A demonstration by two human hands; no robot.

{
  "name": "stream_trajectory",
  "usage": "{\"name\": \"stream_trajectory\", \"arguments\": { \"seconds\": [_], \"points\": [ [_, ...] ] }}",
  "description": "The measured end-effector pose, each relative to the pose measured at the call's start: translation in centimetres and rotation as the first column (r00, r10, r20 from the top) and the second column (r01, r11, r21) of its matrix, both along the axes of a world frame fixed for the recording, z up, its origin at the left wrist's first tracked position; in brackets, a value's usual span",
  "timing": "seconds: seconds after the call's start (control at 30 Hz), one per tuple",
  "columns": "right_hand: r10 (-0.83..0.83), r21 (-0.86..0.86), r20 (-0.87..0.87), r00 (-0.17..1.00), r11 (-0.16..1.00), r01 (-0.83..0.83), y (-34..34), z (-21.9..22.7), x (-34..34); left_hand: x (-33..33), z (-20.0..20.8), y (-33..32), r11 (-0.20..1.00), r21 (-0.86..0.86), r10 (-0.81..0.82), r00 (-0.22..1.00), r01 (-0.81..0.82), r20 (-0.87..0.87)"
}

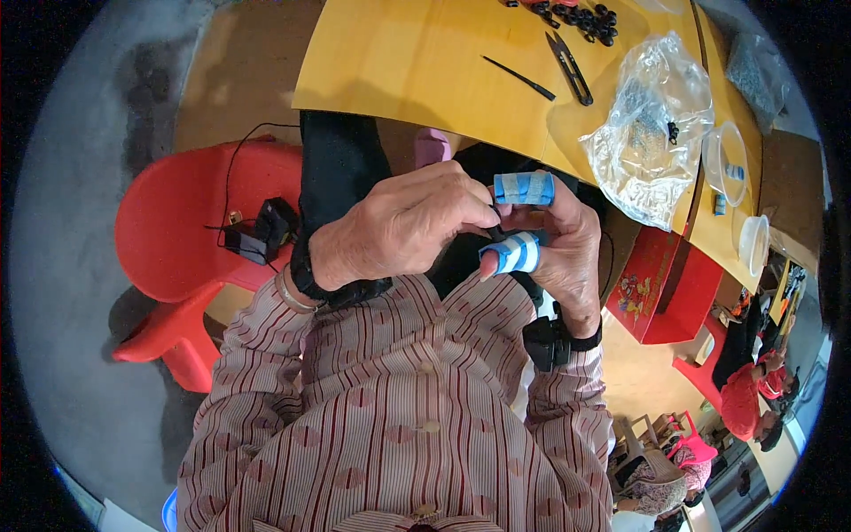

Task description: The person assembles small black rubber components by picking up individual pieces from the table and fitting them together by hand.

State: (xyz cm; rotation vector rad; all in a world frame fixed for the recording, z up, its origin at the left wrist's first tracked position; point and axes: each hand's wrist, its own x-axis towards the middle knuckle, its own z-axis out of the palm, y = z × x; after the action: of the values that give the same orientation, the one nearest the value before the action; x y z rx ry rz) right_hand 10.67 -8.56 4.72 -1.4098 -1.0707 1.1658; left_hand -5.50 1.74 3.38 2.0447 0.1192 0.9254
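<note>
Above my lap, just off the table's near edge, my two hands meet. My left hand (408,217) is closed in a pinch, its fingertips turned toward the right hand. My right hand (567,248) curls in from the right, with a blue finger wrap (523,189) round one finger and a blue-and-white striped wrap (516,254) round the thumb. A small dark piece (496,230) shows between the fingertips of both hands; its shape is mostly hidden. On the table lie black thread snips (570,69) beside a thin black pointed tool (520,78).
Small black rings (589,19) are heaped at the table's far side. A clear plastic bag (651,124) with small grey bits lies right, near clear round tubs (727,164). Below stands a red box (669,288). At left, a red chair (191,204) carries a black device (261,232). People sit at lower right.
</note>
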Motion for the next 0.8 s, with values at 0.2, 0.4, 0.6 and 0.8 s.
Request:
{"name": "stream_trajectory", "arguments": {
  "seconds": [0.2, 0.4, 0.6, 0.8],
  "points": [
    [-0.114, 0.017, -0.047, 0.992, 0.993, 0.114, -0.1, 0.3, -0.7, 0.0, -0.1, 0.0, 1.000, -0.003, -0.006, 1.000, 0.006, -0.015],
    [-0.212, 0.266, 0.135, 0.968, 0.949, 0.170, -0.3, -0.3, -1.1, 0.0, -0.4, -0.3, 1.000, -0.021, 0.023, 0.999, -0.023, -0.024],
    [-0.166, 0.300, 0.243, 0.956, 0.950, 0.089, -0.2, 0.4, -0.8, -0.2, -0.1, -0.3, 0.998, -0.042, 0.041, 0.997, -0.044, -0.067],
    [-0.137, 0.329, 0.347, 0.928, 0.944, 0.017, -0.7, 0.7, -1.0, -0.4, -0.3, -0.4, 0.991, -0.133, 0.019, 0.998, -0.026, -0.054]
  ]
}}
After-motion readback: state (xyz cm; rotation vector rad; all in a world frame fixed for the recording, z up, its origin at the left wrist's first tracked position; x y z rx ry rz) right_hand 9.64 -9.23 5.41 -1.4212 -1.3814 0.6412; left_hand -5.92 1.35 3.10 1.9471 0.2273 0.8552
